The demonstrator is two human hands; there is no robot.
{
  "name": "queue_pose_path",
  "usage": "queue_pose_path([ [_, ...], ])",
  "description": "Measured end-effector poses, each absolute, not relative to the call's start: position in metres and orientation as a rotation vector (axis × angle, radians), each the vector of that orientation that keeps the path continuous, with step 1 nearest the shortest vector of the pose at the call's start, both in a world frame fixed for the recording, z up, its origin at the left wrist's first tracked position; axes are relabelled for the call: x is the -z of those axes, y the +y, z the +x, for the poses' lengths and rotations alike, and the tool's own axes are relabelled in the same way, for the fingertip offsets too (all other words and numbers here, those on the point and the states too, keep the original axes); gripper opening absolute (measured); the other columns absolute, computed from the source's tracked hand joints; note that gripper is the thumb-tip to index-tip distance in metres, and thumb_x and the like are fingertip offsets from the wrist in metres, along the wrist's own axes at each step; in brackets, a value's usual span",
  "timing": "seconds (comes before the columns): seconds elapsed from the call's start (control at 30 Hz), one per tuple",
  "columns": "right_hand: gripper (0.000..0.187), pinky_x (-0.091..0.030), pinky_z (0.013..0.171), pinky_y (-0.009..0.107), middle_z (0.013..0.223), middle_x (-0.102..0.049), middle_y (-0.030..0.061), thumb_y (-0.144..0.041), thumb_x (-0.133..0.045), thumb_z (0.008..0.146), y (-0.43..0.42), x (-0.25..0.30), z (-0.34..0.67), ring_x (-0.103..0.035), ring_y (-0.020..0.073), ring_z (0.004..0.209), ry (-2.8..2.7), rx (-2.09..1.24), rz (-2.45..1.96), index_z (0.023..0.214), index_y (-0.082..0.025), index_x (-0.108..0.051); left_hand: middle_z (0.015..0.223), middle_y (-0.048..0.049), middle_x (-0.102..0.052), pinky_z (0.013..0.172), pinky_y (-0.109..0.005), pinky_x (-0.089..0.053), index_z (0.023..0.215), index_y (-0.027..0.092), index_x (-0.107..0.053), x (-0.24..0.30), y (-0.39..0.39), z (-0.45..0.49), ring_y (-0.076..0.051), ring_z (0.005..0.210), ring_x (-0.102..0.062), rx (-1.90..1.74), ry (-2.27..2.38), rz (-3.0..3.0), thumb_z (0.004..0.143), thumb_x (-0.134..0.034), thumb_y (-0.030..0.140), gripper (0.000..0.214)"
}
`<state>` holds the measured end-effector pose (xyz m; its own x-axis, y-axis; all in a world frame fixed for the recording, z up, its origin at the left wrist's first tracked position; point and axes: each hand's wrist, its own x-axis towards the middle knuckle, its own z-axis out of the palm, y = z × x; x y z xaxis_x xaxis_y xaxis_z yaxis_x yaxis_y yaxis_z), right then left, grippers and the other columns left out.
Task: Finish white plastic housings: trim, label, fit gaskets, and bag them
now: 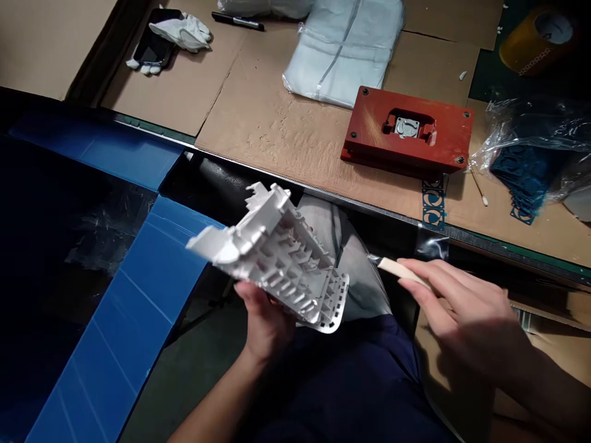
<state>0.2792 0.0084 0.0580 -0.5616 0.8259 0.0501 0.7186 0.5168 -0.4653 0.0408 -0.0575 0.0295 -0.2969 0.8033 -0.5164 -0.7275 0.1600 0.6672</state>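
Note:
My left hand point(268, 323) is closed around the lower side of a white moulded plastic part point(286, 258), which is tilted over my lap. Ribs and small cells cover its visible face, and a slotted rim runs along its lower right end. My right hand point(462, 301) pinches the pale handle of a small trimming knife point(399, 271). The short dark blade points left toward the part, with a gap between them. Most of my left fingers are hidden behind the part.
A red fixture block point(410, 132) with a metal piece sits on the cardboard-covered table point(258, 117). Near it are blue cut-out sheets point(524, 175), a cotton swab point(479, 184) and bagged white sheets point(346, 49). A phone, glove and marker lie behind. A blue box point(124, 307) stands left.

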Motion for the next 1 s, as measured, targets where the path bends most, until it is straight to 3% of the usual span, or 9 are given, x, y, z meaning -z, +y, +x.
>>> queue_pose_path([
  [0.1,0.023,-0.052,0.068,0.026,0.089,-0.073,0.0001,-0.03,-0.044,0.106,0.01,-0.05,0.285,-0.069,0.0142,0.075,-2.244,-0.966,-1.565,0.113,-0.024,-0.066,0.129,-0.0079,-0.071,0.11,-0.051,-0.049,0.131,0.025,-0.066,-0.041,-0.036,0.042,-0.038,0.138,-0.051,-1.504,1.094,0.089,0.082,-0.05,0.083,0.077],
  [0.23,0.03,-0.055,0.072,0.026,0.09,-0.071,0.0013,-0.04,-0.045,0.105,0.013,-0.04,0.291,-0.067,0.0156,0.08,-1.993,-1.287,-1.65,0.121,-0.027,-0.068,0.125,-0.0122,-0.072,0.103,-0.056,-0.053,0.132,0.02,-0.065,-0.044,-0.03,0.04,-0.039,0.12,-0.066,-1.317,0.928,-0.05,0.085,-0.036,0.086,0.086],
  [0.37,0.039,-0.056,0.074,0.027,0.102,-0.072,0.0036,-0.042,-0.062,0.098,0.016,-0.037,0.29,-0.068,0.017,0.084,-1.952,-1.221,-1.572,0.134,-0.029,-0.063,0.121,-0.0137,-0.074,0.1,-0.059,-0.054,0.133,0.019,-0.063,-0.041,-0.032,0.039,-0.038,0.109,-0.071,-1.25,0.843,-0.133,0.085,-0.035,0.085,0.086],
  [0.53,0.029,-0.053,0.083,0.033,0.111,-0.071,0.0059,-0.02,-0.062,0.097,0.032,-0.051,0.281,-0.067,0.0198,0.098,-2.281,-0.995,-1.069,0.124,-0.028,-0.07,0.119,-0.0144,-0.075,0.109,-0.051,-0.047,0.13,0.013,-0.064,-0.03,-0.029,0.042,-0.036,0.124,-0.063,-1.079,0.696,-0.214,0.087,-0.038,0.083,0.086],
  [0.67,0.038,-0.046,0.087,0.038,0.11,-0.068,0.0065,-0.01,-0.049,0.1,0.05,-0.066,0.263,-0.062,0.02,0.1,-2.602,-0.943,-0.506,0.129,-0.027,-0.066,0.121,-0.0167,-0.074,0.109,-0.051,-0.046,0.134,0.011,-0.061,-0.017,-0.028,0.05,-0.037,0.123,-0.064,-0.939,0.536,-0.282,0.092,-0.034,0.078,0.084],
  [0.8,0.034,-0.041,0.085,0.04,0.102,-0.067,0.0073,-0.023,-0.049,0.103,0.063,-0.072,0.241,-0.059,0.0209,0.096,-2.705,-0.995,-0.03,0.134,-0.025,-0.065,0.114,-0.0164,-0.076,0.102,-0.048,-0.05,0.14,0.01,-0.055,-0.013,-0.03,0.058,-0.034,0.112,-0.07,-0.907,0.517,-0.382,0.096,-0.036,0.071,0.078],
  [0.93,0.04,-0.037,0.086,0.038,0.098,-0.064,0.0066,-0.045,-0.062,0.098,0.067,-0.07,0.23,-0.055,0.0198,0.09,-2.74,-1.068,0.095,0.131,-0.024,-0.067,0.098,-0.0136,-0.079,0.088,-0.04,-0.058,0.132,0.011,-0.061,-0.019,-0.03,0.061,-0.029,0.092,-0.075,-0.926,0.479,-0.461,0.096,-0.041,0.068,0.071],
  [1.0,0.043,-0.036,0.087,0.038,0.099,-0.064,0.0062,-0.049,-0.064,0.096,0.067,-0.067,0.228,-0.055,0.0192,0.09,-2.735,-1.117,0.116,0.132,-0.024,-0.067,0.101,-0.0161,-0.078,0.087,-0.043,-0.059,0.129,0.01,-0.062,-0.023,-0.03,0.062,-0.029,0.093,-0.075,-0.901,0.432,-0.473,0.097,-0.035,0.069,0.073],
])
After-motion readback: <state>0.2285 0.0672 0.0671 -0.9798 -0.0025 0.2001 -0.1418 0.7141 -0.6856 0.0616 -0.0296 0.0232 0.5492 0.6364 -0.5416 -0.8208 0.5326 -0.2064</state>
